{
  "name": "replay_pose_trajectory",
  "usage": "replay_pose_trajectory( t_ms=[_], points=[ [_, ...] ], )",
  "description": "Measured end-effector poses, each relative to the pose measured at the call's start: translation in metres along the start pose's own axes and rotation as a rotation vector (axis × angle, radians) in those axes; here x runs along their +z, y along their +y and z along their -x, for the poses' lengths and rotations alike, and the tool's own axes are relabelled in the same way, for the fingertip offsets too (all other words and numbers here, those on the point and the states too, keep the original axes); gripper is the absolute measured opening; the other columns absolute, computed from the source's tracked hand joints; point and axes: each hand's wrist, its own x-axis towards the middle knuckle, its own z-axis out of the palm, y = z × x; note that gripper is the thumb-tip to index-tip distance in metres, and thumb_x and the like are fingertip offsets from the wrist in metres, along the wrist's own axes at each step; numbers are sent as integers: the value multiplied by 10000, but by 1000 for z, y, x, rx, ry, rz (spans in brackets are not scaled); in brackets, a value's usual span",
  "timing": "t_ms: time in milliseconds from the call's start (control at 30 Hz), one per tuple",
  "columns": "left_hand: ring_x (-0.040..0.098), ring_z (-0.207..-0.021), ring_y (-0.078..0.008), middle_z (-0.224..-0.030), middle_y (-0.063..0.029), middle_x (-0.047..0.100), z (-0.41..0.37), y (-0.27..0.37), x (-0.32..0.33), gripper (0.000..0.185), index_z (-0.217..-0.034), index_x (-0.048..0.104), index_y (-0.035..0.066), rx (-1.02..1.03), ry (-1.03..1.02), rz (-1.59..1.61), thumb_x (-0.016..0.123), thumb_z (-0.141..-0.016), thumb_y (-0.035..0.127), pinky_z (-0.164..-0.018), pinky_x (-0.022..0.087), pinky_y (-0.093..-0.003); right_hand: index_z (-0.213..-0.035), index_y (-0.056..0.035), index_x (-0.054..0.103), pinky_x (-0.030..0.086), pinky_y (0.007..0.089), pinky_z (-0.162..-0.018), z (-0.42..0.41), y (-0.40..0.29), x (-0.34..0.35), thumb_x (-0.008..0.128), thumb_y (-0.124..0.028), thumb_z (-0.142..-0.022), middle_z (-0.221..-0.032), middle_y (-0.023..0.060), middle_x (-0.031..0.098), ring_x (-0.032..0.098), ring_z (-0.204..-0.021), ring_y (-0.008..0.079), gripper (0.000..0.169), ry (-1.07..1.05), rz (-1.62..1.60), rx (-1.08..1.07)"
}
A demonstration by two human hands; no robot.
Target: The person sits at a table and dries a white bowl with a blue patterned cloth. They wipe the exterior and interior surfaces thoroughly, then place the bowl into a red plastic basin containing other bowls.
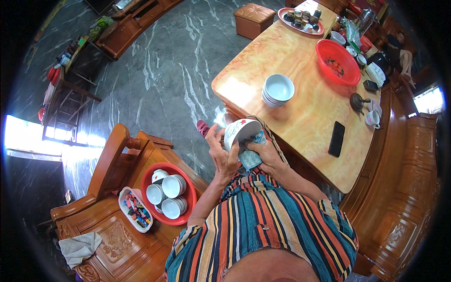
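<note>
My left hand [223, 155] grips a white bowl with a red and blue floral pattern [234, 132], which is tilted on its side above my lap. My right hand [266, 153] holds a blue-and-white cloth [251, 159] at the bowl's opening; part of the cloth lies inside the bowl. A stack of white bowls [279, 88] stands on the marble-patterned table in front of me. More stacked white bowls [172, 187] sit in a red plastic basin [192, 206] on the wooden bench at my left.
The table [299, 116] also carries a black phone [337, 139], a red basin [322, 67], a dark teapot [357, 101], a mug [372, 118] and a tray of small jars [282, 14]. A white basket of small items [147, 227] adjoins the bowl basin. A person [396, 53] sits at the far right.
</note>
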Motion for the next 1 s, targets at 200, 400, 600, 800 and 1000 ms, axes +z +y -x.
replay_pose_trajectory(
  t_ms=[200, 400, 600, 800, 1000],
  points=[
    [594, -953, -201, -1039, -157, 602, -9, 11, -14, 572, -1278, 377, 28, -14, -196, -113, 626, -764, 51, -841, 473, -335, -1197, -34, 542, 498, 294, -865, 2, -5, -12, 604, 82, -805, -1045, 51, 624, 593, -954, 145, 413, -34, 266, -123],
    [604, -981, -343, -1053, -206, 585, -12, 16, -21, 699, -1262, 405, 11, 46, -315, -200, 704, -631, 35, -859, 488, -390, -1117, -14, 580, 506, 297, -769, 5, -32, -12, 653, 42, -746, -987, 71, 653, 625, -892, 174, 382, -93, 1004, -661],
    [609, -984, -359, -1080, -221, 582, -7, 24, -16, 668, -1245, 432, 18, 148, -360, -292, 691, -630, 32, -858, 483, -388, -1103, -27, 570, 510, 366, -759, 12, -63, 11, 665, 54, -650, -984, 173, 624, 621, -914, 352, 470, -312, 1437, -1165],
    [627, -952, -325, -1046, -215, 608, -3, 17, -16, 613, -1244, 412, 4, -21, -245, -102, 622, -667, -3, -867, 480, -371, -1047, -17, 600, 496, 321, -764, -1, -54, 14, 673, 50, -680, -936, 124, 633, 626, -877, 264, 380, -308, 1080, -894],
    [607, -914, -232, -999, -192, 618, -2, 8, -15, 541, -1254, 361, -12, -87, -112, 36, 529, -740, -15, -832, 462, -322, -1065, -12, 599, 479, 259, -778, -19, -21, 1, 658, 44, -771, -918, 48, 628, 587, -850, 141, 305, -86, 789, -755]
  ],
)
